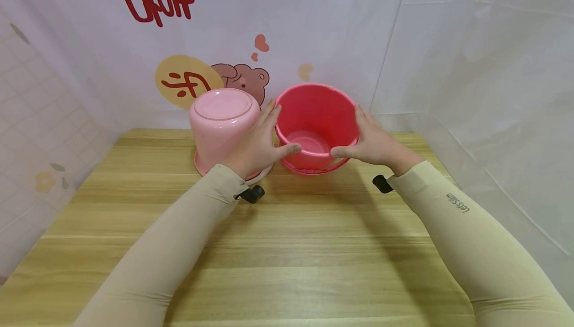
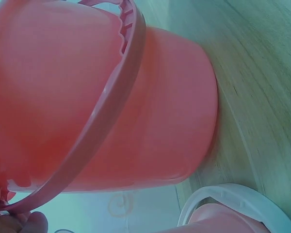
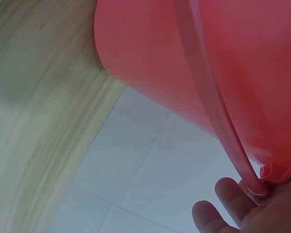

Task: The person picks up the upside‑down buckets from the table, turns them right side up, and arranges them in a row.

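Note:
A red plastic bucket [image 1: 314, 112] stands upright with its mouth tipped toward the head camera. My left hand [image 1: 260, 142] holds the left side of its rim, thumb over the front edge. On the opposite side, my right hand [image 1: 378, 142] grips the rim, its thumb also at the front. The bucket's handle [image 2: 104, 104] hangs down across the front wall. Fingers of the right hand [image 3: 233, 208] show beside the handle's hinge in the right wrist view. Left of it, a pale pink bucket [image 1: 219, 130] sits upside down, partly hidden by my left hand.
Both buckets are on a wood-grain table [image 1: 287, 247] near its far edge. Behind hangs a white printed sheet [image 1: 332, 28] with red lettering and a cartoon bear [image 1: 248, 85]. Another pale sheet [image 1: 502, 132] closes off the right side. A white handle [image 2: 233, 189] belongs to the pink bucket.

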{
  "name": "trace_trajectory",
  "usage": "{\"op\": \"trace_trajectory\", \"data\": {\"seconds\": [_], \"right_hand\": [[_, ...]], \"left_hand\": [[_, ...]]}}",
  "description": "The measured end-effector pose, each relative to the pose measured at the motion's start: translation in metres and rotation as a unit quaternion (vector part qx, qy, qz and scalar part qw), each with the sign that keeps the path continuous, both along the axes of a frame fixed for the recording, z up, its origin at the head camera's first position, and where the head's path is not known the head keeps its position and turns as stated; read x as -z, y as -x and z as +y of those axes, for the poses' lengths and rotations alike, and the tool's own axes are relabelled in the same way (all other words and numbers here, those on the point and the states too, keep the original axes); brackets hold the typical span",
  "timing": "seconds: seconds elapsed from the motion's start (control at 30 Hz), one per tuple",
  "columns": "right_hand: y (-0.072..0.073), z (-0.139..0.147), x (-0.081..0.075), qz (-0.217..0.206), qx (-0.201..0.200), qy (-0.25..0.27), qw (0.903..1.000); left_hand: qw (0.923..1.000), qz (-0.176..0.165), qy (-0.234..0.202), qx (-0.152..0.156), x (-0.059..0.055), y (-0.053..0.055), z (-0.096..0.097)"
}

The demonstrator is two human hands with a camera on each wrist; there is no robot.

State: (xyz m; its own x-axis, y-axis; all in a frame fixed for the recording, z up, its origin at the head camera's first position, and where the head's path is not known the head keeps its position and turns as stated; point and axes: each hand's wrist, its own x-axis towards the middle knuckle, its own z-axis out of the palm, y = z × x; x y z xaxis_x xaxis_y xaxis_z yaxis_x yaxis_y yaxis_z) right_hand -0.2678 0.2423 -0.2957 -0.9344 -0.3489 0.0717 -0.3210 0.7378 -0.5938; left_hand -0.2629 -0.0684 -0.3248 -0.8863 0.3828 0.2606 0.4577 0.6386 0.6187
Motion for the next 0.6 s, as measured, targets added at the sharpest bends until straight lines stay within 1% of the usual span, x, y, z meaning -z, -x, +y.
{"op": "trace_trajectory", "data": {"seconds": [0.27, 0.47, 0.6], "right_hand": [[0.0021, -0.0011, 0.0017, -0.001, 0.001, 0.018, 0.9998], [0.0013, -0.0010, 0.0002, -0.011, 0.020, 0.003, 0.9997], [0.0010, -0.0026, -0.0007, -0.010, 0.026, 0.000, 0.9996]], "left_hand": [[1.0000, 0.004, -0.004, 0.001, 0.0022, 0.0016, 0.0006], [1.0000, 0.009, -0.003, 0.002, 0.0052, 0.0066, 0.0032], [1.0000, 0.004, -0.003, -0.005, 0.0057, 0.0077, 0.0046]]}}
